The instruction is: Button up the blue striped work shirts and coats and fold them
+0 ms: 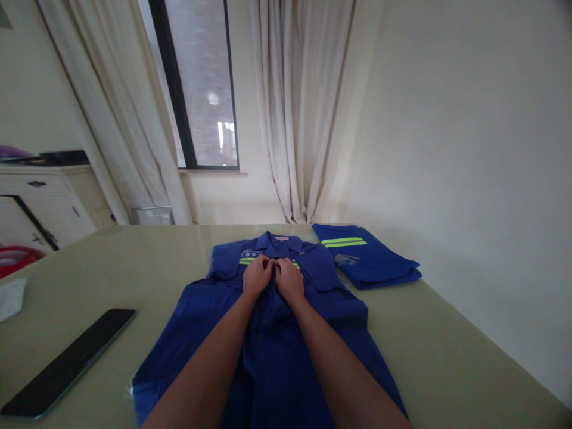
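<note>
A blue work shirt (313, 351) with yellow-green stripes lies spread on the table, its collar toward the far edge. Both hands meet at the middle of its chest, just below the collar. My left hand (258, 275) pinches the front of the shirt there. Close beside it, my right hand (289, 277) has its fingers closed on the same front edge. The fingertips nearly touch, and whatever small part lies between them is too small to make out.
A folded blue garment (379, 262) with a yellow-green stripe lies at the table's (451, 357) far right, near the wall. A black, flat, long object (67, 363) rests at the left, with a white item (12, 298) and a red basin (18, 257) beyond it.
</note>
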